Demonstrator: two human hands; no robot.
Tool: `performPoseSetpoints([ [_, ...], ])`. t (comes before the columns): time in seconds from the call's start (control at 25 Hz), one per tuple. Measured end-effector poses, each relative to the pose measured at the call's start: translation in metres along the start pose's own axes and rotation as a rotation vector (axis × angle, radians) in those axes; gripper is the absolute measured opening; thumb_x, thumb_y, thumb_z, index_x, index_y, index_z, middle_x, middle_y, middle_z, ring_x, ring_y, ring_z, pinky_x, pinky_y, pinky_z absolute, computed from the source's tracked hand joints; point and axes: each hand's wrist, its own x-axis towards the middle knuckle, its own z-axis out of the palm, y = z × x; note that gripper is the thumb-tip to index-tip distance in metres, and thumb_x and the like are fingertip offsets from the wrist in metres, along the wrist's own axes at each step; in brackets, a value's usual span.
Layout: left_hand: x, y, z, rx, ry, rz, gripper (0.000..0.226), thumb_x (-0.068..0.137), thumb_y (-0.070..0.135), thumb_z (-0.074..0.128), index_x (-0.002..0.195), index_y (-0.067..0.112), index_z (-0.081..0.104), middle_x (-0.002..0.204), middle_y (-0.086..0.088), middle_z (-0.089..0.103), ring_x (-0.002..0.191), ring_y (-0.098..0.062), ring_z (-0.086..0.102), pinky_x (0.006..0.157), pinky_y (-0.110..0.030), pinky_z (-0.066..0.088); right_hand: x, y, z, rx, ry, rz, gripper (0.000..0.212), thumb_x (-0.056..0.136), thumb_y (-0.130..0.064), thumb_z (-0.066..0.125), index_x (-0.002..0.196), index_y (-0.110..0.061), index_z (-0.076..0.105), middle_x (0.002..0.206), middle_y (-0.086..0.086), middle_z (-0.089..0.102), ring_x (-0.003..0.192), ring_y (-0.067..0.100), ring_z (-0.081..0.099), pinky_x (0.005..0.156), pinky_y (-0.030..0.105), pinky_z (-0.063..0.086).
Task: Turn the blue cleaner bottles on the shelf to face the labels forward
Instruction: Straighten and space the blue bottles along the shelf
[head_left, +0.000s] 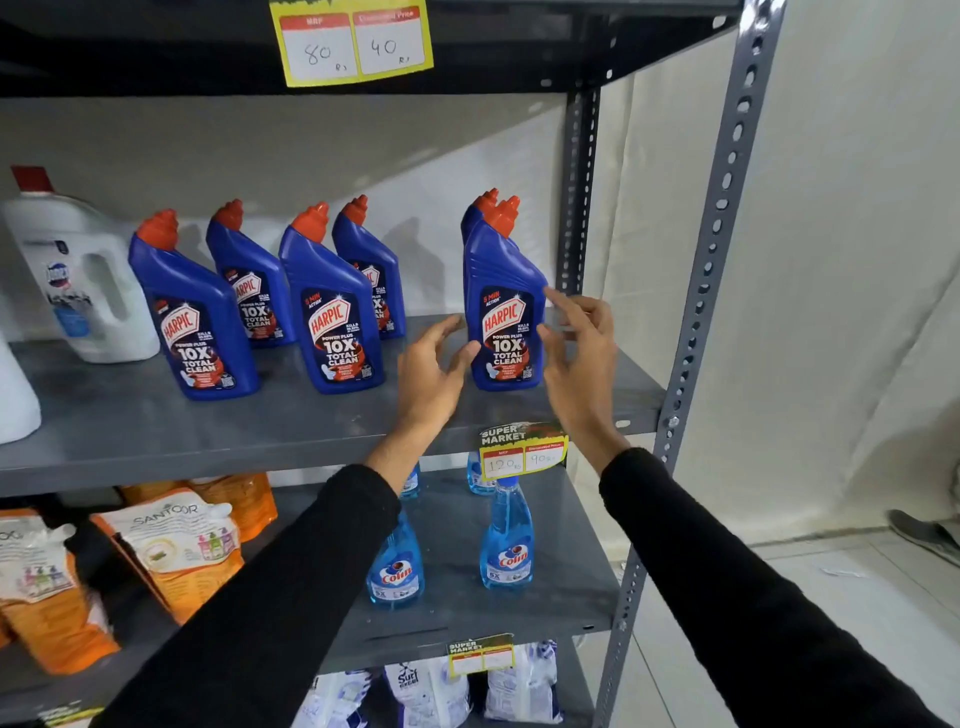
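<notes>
Several blue cleaner bottles with orange caps stand on the grey middle shelf (130, 426). The front right bottle (504, 312) shows its label forward, and another blue bottle (475, 213) hides mostly behind it. My left hand (434, 371) is open just left of that front bottle, thumb touching or nearly touching its side. My right hand (576, 338) is open at its right side, fingers spread and slightly blurred. The front left bottle (195, 317) and front middle bottle (330, 306) also show labels forward, as do two back-row bottles (252, 280) (371, 270).
A white jug (83, 275) with a red cap stands at the shelf's left. A yellow price tag (522, 452) hangs on the shelf edge. Light blue spray bottles (506, 545) stand on the shelf below, beside orange pouches (176, 545). Grey perforated uprights (701, 291) bound the right side.
</notes>
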Motion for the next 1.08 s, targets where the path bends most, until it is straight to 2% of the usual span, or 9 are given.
performPoseSetpoints([
  [0.08, -0.005, 0.001, -0.018, -0.04, 0.018, 0.076, 0.04, 0.087, 0.023, 0.069, 0.124, 0.01, 0.063, 0.118, 0.004, 0.068, 0.107, -0.001, 0.063, 0.085, -0.007, 0.048, 0.0, -0.022, 0.014, 0.053, -0.012, -0.138, 0.032, 0.093, -0.009, 0.06, 0.124, -0.019, 0.063, 0.11, 0.001, 0.056, 0.096, 0.005, 0.058, 0.078, 0.013, 0.051],
  [0.2, -0.008, -0.005, -0.059, -0.094, 0.136, 0.039, 0.018, 0.085, 0.019, 0.071, 0.102, 0.013, 0.073, 0.092, 0.007, 0.075, 0.086, -0.006, 0.071, 0.077, -0.016, 0.053, -0.001, -0.045, 0.052, 0.091, -0.147, -0.141, 0.029, 0.092, -0.008, 0.06, 0.12, -0.015, 0.065, 0.099, 0.001, 0.067, 0.085, 0.003, 0.062, 0.078, 0.014, 0.05],
  [0.36, -0.006, -0.029, -0.119, -0.04, 0.364, -0.066, 0.006, 0.082, 0.02, 0.074, 0.086, 0.016, 0.074, 0.073, 0.001, 0.073, 0.069, -0.013, 0.07, 0.069, -0.029, 0.058, -0.005, -0.048, 0.11, 0.052, -0.317, 0.094, 0.038, 0.092, -0.007, 0.061, 0.13, -0.009, 0.057, 0.108, 0.003, 0.068, 0.09, 0.001, 0.063, 0.086, 0.019, 0.053],
  [0.48, -0.002, -0.043, -0.139, 0.02, 0.454, -0.184, 0.021, 0.08, 0.019, 0.077, 0.097, 0.011, 0.067, 0.085, 0.001, 0.069, 0.07, 0.002, 0.062, 0.069, -0.025, 0.056, -0.013, -0.04, 0.144, 0.069, -0.412, 0.297, 0.046, 0.094, -0.006, 0.058, 0.138, -0.011, 0.047, 0.13, 0.006, 0.059, 0.111, 0.011, 0.057, 0.071, 0.003, 0.047],
  [0.56, 0.006, -0.049, -0.139, 0.092, 0.374, -0.288, 0.036, 0.082, 0.019, 0.075, 0.115, 0.01, 0.062, 0.106, -0.001, 0.064, 0.088, -0.006, 0.059, 0.077, -0.021, 0.05, -0.014, -0.034, 0.159, 0.047, -0.438, 0.367, 0.048, 0.097, -0.008, 0.054, 0.142, -0.016, 0.041, 0.137, 0.003, 0.053, 0.114, 0.006, 0.049, 0.062, 0.0, 0.043],
  [0.64, 0.014, -0.054, -0.135, 0.15, 0.245, -0.356, 0.035, 0.087, 0.018, 0.069, 0.12, 0.009, 0.062, 0.115, -0.004, 0.065, 0.095, -0.012, 0.057, 0.079, -0.023, 0.044, -0.012, -0.03, 0.167, 0.042, -0.483, 0.409, 0.049, 0.099, -0.01, 0.05, 0.145, -0.017, 0.036, 0.141, 0.002, 0.05, 0.119, 0.006, 0.046, 0.071, 0.005, 0.043],
  [0.84, 0.021, -0.061, -0.137, 0.135, 0.181, -0.38, 0.028, 0.09, 0.015, 0.066, 0.118, 0.01, 0.066, 0.106, -0.001, 0.067, 0.074, 0.002, 0.055, 0.06, -0.006, 0.037, -0.014, -0.025, 0.176, 0.024, -0.491, 0.433, 0.043, 0.099, -0.015, 0.051, 0.141, -0.011, 0.042, 0.134, 0.007, 0.058, 0.119, 0.013, 0.054, 0.074, 0.01, 0.047],
  [0.96, 0.016, -0.059, -0.135, 0.137, 0.101, -0.327, 0.031, 0.091, 0.02, 0.065, 0.122, 0.013, 0.065, 0.105, 0.003, 0.065, 0.082, -0.004, 0.058, 0.058, -0.006, 0.038, -0.018, -0.023, 0.17, 0.003, -0.421, 0.436, 0.041, 0.098, -0.014, 0.053, 0.138, -0.012, 0.045, 0.129, 0.007, 0.06, 0.12, 0.018, 0.057, 0.07, 0.009, 0.047],
  [1.08, 0.011, -0.056, -0.135, 0.155, 0.056, -0.283, 0.033, 0.091, 0.023, 0.065, 0.123, 0.013, 0.064, 0.103, 0.008, 0.062, 0.077, 0.001, 0.058, 0.05, -0.002, 0.04, -0.021, -0.024, 0.162, -0.022, -0.389, 0.413, 0.038, 0.098, -0.012, 0.053, 0.135, -0.013, 0.048, 0.125, 0.007, 0.063, 0.117, 0.018, 0.059, 0.073, 0.011, 0.047],
])
